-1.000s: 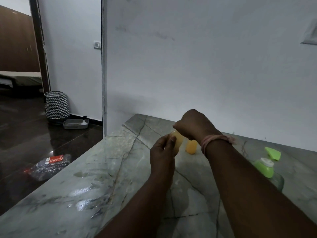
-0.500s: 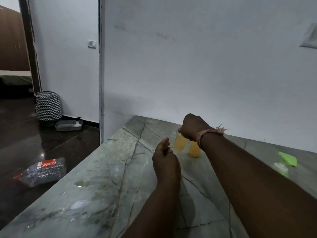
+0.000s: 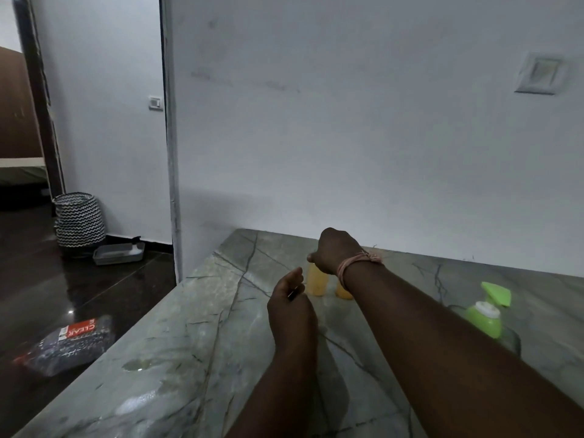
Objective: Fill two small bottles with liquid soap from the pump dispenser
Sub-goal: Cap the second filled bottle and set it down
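My right hand (image 3: 336, 251) grips the top of the left small bottle (image 3: 317, 284); the second bottle (image 3: 343, 292) stands touching it at 3 o'clock on the surface (image 3: 196, 343). My left hand (image 3: 289, 303) hovers beside them, fingers loosely curled, holding nothing.

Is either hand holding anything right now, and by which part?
The right hand grips the left bottle by its top. The left hand holds nothing.

Right hand (image 3: 336, 251) curls over the top of one of two yellow bottles (image 3: 317, 283) on the marble counter (image 3: 189, 343). Left hand (image 3: 289, 303) hovers nearby, loosely curled. Green dispenser (image 3: 485, 317) at right.
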`<state>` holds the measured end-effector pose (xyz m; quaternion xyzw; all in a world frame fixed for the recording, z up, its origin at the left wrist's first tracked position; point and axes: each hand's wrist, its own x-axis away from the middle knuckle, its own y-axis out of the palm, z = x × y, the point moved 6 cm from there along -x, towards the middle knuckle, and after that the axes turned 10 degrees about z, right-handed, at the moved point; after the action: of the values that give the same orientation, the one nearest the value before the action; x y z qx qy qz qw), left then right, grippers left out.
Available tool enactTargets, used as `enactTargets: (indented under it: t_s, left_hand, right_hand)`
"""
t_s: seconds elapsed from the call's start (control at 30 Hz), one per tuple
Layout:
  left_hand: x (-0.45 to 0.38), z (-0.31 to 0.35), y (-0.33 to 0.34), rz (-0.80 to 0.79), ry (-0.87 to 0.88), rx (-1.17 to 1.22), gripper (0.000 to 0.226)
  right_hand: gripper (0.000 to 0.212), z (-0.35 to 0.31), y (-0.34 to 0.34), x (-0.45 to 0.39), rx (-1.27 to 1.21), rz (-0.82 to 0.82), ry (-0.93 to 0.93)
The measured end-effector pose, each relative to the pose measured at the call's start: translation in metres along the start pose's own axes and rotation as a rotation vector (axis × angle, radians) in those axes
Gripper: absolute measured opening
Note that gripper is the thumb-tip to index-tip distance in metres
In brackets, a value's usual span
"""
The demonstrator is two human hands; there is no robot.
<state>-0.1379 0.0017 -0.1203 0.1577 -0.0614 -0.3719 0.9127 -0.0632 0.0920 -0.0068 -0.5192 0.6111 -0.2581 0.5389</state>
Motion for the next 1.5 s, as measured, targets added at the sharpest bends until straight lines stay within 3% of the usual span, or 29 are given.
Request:
enactTargets:
  t_s: [0.4, 0.7, 0.83, 0.97, 1.07, 1.17, 1.33, 1.5]
  left_hand:
    - [0.017, 0.009, 0.005, -0.185, -0.046, -0.029, 0.045]
    - [0.088, 0.078, 0.039, -0.326, -0.085, -0.137, 0.03]
    - [0.134, 0.083, 0.05, -0.486, -0.115, -0.292, 0.021]
    - [0.168, 0.066, 0.052, -0.626, -0.115, -0.444, 0.051]
    - [0.183, 0.047, 0.052, -0.684, -0.115, -0.435, 0.06]
    - [0.188, 0.038, 0.049, -0.63, -0.061, -0.404, 0.064]
    - [0.185, 0.037, 0.052, -0.549, 0.1, -0.486, 0.06]
    - [0.162, 0.045, 0.066, -0.519, 0.177, -0.526, 0.034]
  right_hand:
    - [0.026, 0.009, -0.047, 0.088, -0.087, 0.073, -0.022]
    - [0.007, 0.031, -0.144, 0.113, -0.124, 0.181, -0.033]
    - [0.019, 0.063, -0.177, 0.124, -0.146, 0.266, 0.026]
    - [0.04, 0.132, -0.192, 0.15, -0.29, 0.409, 0.256]
    - [0.042, 0.172, -0.16, 0.183, -0.448, 0.206, 0.473]
    - [0.05, 0.174, -0.12, 0.217, -0.743, -0.005, 0.701]
    - [0.062, 0.164, -0.098, 0.215, -0.789, 0.099, 0.652]
    - [0.043, 0.17, -0.097, 0.185, -0.783, 0.076, 0.6]
